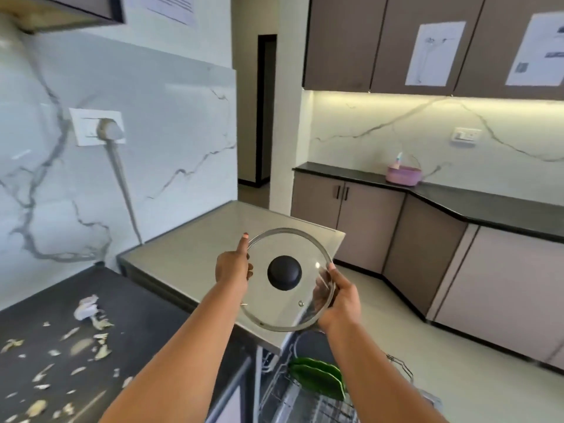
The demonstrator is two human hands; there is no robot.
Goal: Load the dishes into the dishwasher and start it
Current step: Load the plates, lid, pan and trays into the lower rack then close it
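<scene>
I hold a round glass lid (pixel 283 312) with a black knob and a metal rim up in front of me, tilted toward the camera. My left hand (pixel 232 269) grips its left edge, thumb stretched up along the rim. My right hand (pixel 339 296) grips the right edge, fingers showing through the glass. Below the lid the dishwasher's wire rack (pixel 308 401) is pulled out, with green plates (pixel 317 378) standing upright in it and a dark dish behind them.
The grey dishwasher top (pixel 195 254) lies just under and behind the lid. A black counter (pixel 61 346) at left is strewn with garlic peels. A pink basket (pixel 403 175) sits on the far counter. Light floor spreads to the right.
</scene>
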